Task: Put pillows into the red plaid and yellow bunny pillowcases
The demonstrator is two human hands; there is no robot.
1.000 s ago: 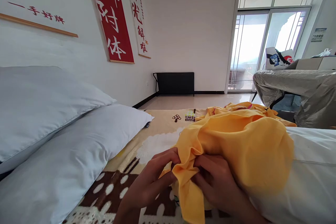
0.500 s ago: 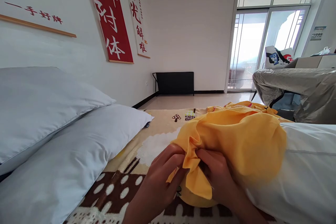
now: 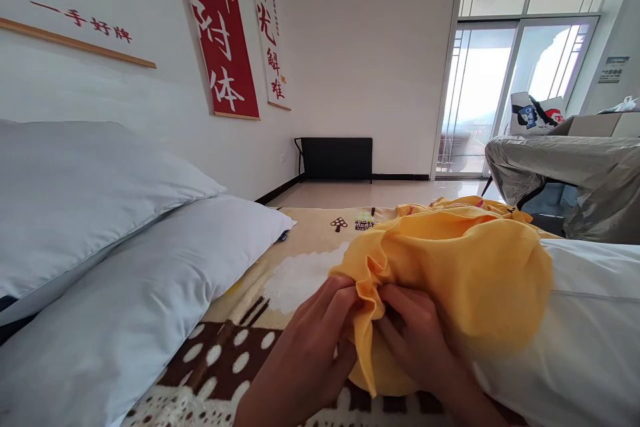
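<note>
A bunched yellow fabric cover (image 3: 480, 267) lies over the end of a white padded item (image 3: 590, 320), which looks like a pillow or quilt. My left hand (image 3: 315, 340) pinches the gathered edge of the cover from the left. From the other side, my right hand (image 3: 415, 327) grips the same folds, its fingertips partly buried in the cloth. A loose flap of the cover hangs down between both hands. What lies inside the folds is hidden.
Two white pillows (image 3: 110, 267) are stacked on the left. Beneath everything spreads a patterned brown and cream blanket (image 3: 305, 267). A table with a silvery cover (image 3: 560, 153) stands at the far right, and a black folded frame (image 3: 336, 159) rests by the back wall.
The folds between my hands have been drawn closer together, and the hanging flap has turned narrower. Both hands keep their grip. The view has shifted slightly.
</note>
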